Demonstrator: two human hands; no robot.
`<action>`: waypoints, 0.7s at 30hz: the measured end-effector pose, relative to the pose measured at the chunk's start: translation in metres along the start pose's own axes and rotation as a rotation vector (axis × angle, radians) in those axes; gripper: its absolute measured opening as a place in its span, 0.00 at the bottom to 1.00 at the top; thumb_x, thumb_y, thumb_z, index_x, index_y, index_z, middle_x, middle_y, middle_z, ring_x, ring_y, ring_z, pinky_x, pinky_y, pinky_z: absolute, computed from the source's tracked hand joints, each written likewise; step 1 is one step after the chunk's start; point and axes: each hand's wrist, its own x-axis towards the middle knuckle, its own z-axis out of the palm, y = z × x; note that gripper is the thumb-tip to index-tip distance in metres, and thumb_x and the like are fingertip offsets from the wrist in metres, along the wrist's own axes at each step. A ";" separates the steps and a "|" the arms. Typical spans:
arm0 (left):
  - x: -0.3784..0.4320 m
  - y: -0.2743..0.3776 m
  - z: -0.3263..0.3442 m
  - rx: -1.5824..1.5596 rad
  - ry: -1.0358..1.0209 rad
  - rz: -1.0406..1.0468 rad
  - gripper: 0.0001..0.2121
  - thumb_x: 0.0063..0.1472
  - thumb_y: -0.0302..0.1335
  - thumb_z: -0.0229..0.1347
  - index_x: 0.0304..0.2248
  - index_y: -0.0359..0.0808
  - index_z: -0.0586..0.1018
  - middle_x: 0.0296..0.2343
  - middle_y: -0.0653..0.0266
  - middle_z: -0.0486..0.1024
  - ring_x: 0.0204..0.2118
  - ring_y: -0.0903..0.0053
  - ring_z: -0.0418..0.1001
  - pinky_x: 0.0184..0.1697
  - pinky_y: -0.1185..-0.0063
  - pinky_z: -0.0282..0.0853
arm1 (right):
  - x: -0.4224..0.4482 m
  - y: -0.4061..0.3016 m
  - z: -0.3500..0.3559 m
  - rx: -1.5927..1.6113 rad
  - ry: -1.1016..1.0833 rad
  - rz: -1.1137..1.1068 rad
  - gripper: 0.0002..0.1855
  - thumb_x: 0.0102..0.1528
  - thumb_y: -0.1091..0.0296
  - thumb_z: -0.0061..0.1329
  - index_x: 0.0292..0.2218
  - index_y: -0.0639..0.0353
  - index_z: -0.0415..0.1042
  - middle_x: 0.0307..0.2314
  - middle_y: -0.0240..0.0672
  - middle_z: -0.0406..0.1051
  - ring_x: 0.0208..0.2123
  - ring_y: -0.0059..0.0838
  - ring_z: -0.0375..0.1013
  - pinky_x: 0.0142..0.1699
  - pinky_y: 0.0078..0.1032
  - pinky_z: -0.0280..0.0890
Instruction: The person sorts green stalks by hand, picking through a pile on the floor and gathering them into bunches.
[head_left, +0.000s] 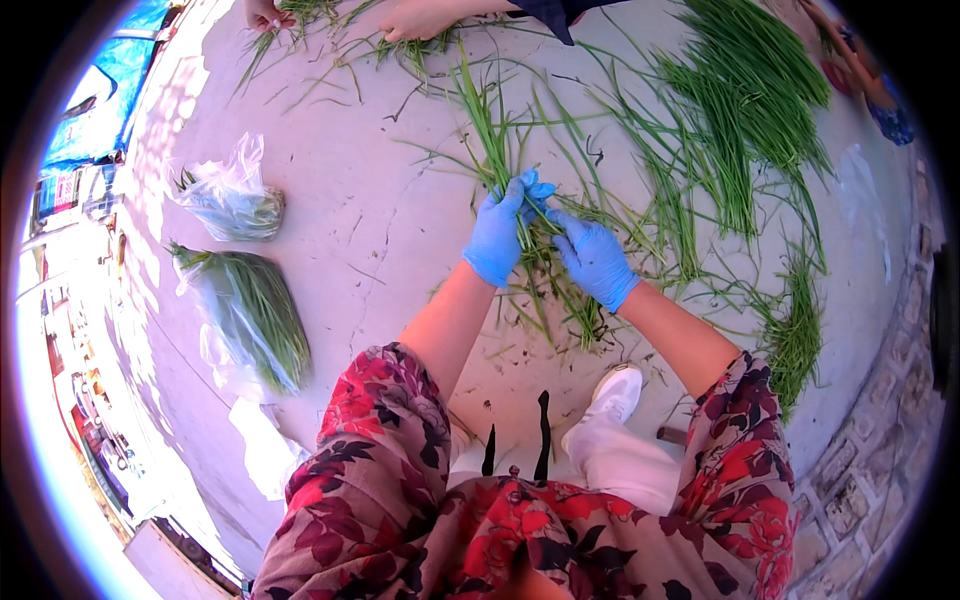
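My left hand (496, 236), in a blue disposable glove, is closed around a small bunch of garlic chives (486, 135). The long green blades point away from me, and the stem ends hang below the fist. Close beside it on the right, my right hand (598, 260), gloved alike, pinches a thin stalk between thumb and fingers. Its fingertips are partly hidden. Under both hands, trimmed stems and bits (589, 319) litter the concrete floor. A large heap of chives (750, 90) lies at the upper right, with loose strands (675, 217) trailing toward my right hand.
Two clear plastic bags of greens, one small (240, 206) and one larger (251, 315), rest at left by a white bag (262, 446). Another person's hand (420, 19) works over greens at the top. A smaller chive pile (796, 334) lies right, near a stone wall (862, 465).
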 end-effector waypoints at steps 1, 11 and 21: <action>0.000 0.001 -0.003 0.001 -0.001 0.001 0.13 0.60 0.33 0.42 0.41 0.33 0.66 0.31 0.64 0.71 0.35 0.77 0.68 0.38 0.78 0.64 | -0.010 0.004 -0.001 0.000 0.002 -0.001 0.16 0.48 0.65 0.43 0.40 0.55 0.65 0.21 0.42 0.67 0.25 0.42 0.67 0.31 0.36 0.61; -0.015 0.006 -0.009 0.091 -0.304 -0.177 0.16 0.61 0.37 0.38 0.44 0.39 0.67 0.14 0.73 0.64 0.11 0.89 0.50 0.14 0.88 0.44 | 0.031 0.007 -0.066 0.174 0.102 0.151 0.16 0.47 0.63 0.47 0.39 0.54 0.68 0.24 0.41 0.69 0.25 0.32 0.69 0.32 0.25 0.63; -0.025 0.003 0.016 0.530 -0.301 -0.219 0.18 0.61 0.39 0.39 0.46 0.40 0.67 0.14 0.75 0.63 0.14 0.90 0.56 0.17 0.90 0.51 | 0.067 0.007 -0.066 0.234 0.207 0.251 0.16 0.45 0.58 0.50 0.32 0.62 0.71 0.12 0.31 0.61 0.15 0.20 0.55 0.21 0.20 0.54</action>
